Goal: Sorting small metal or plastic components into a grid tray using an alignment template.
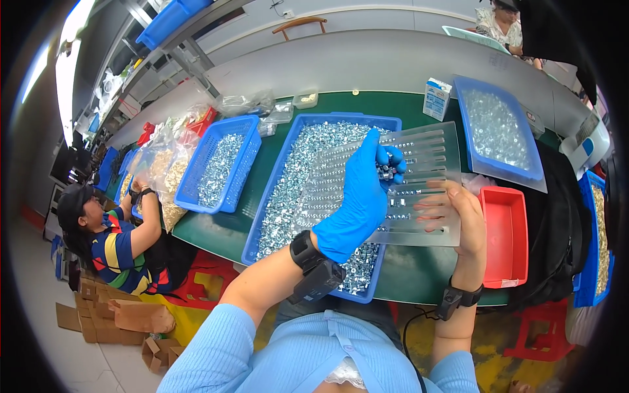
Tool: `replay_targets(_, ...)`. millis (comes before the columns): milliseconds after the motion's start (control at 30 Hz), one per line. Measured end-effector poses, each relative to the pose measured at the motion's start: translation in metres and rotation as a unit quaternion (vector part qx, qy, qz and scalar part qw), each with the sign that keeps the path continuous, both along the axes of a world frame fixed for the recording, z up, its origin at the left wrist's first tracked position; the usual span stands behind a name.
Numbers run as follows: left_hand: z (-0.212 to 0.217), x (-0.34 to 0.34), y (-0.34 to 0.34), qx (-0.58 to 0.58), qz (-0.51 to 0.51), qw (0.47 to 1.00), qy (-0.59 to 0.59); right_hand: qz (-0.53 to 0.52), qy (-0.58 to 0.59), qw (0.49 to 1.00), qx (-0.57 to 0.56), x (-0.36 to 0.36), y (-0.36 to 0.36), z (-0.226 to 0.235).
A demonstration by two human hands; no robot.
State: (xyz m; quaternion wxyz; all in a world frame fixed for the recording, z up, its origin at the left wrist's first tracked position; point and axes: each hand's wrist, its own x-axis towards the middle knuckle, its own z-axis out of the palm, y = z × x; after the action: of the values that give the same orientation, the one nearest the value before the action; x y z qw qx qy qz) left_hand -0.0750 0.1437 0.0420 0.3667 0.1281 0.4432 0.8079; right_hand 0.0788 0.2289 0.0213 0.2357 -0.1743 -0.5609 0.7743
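A clear plastic tray with long parallel slots is held tilted over a large blue bin. Small shiny metal parts sit in rows along many of its slots. My right hand, bare, grips the tray at its right edge, with the fingers seen through the plastic. My left hand, in a blue glove, is over the tray with its fingers curled round a cluster of small metal parts. Loose parts of the same shiny kind fill the bin below.
To the left stands a blue basket of metal parts, near a co-worker handling a clear bag. On the right are a red tray, a blue tray under clear plastic and a black bag. A small box stands behind.
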Motion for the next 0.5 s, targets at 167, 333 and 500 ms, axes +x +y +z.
replay_targets(167, 0.002, 0.015, 0.002, 0.032, -0.052, 0.998, 0.026, -0.004, -0.008, 1.0, 0.002, -0.001, 0.001, 0.001)
replay_targets(333, 0.004, 0.017, 0.006, 0.08, -0.107, 0.989, 0.068, -0.015, -0.006, 1.0, -0.012, -0.002, 0.0, -0.002)
replay_targets(500, 0.005, 0.0, 0.021, 0.116, -0.161, 0.973, 0.121, -0.008, -0.004, 1.0, -0.009, -0.001, 0.003, -0.003)
